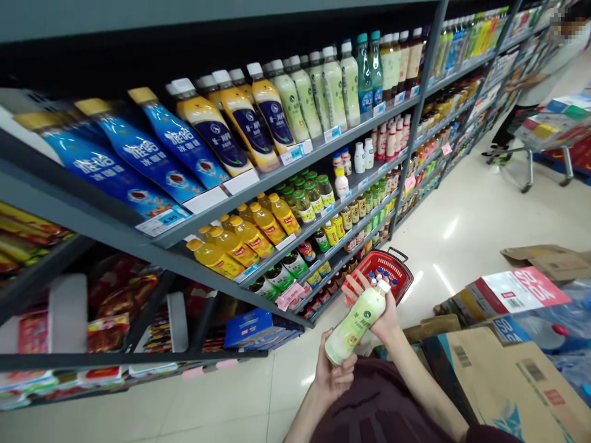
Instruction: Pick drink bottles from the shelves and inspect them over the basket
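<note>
A pale green drink bottle (357,323) with a white cap lies tilted between my two hands. My left hand (333,374) cups its bottom end, fingers curled under it. My right hand (384,311) wraps around its upper part near the cap. Both hands hover low in the aisle, in front of the grey shelving (295,169). Matching pale green bottles (323,89) stand in a row on the top shelf.
A red shopping basket (386,271) with bottles sits on the floor just beyond my hands. Cardboard boxes (508,369) lie at the right. Shelves hold blue, yellow and orange drink bottles. Far down the aisle another person stands by a cart (545,138).
</note>
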{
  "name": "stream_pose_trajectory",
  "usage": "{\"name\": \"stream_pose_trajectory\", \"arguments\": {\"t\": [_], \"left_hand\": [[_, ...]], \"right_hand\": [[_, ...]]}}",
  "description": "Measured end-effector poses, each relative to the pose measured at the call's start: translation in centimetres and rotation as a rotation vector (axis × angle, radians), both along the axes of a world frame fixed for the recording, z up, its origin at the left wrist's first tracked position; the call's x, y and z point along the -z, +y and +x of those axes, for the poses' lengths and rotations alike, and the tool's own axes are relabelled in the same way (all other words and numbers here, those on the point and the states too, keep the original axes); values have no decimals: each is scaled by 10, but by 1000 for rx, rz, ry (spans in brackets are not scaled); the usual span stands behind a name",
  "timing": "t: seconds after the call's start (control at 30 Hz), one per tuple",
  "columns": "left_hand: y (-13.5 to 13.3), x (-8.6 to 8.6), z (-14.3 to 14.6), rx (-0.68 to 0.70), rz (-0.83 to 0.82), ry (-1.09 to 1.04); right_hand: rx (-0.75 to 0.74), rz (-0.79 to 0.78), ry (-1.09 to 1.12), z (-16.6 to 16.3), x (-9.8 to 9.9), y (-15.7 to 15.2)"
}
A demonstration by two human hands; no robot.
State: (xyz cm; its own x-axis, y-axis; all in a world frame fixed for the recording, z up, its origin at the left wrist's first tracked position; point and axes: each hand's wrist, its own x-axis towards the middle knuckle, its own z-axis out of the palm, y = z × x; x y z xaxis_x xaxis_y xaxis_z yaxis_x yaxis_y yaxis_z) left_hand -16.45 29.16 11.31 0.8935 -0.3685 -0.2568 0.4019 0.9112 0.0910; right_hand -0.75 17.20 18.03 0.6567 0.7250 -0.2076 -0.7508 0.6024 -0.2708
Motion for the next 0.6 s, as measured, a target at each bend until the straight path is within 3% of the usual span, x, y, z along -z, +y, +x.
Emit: {"name": "stream_pose_trajectory", "arguments": {"t": [0.23,0.4,0.6], "left_hand": [[-11,0,22,30,3,12],[-23,-12,23,4,234,68],[-29,-22,12,-132,476,111]], "right_hand": [[62,-85,-78,10,-2,-17],[76,-138,-46,19,5,-25],[119,-212,84,18,21,-7]]}}
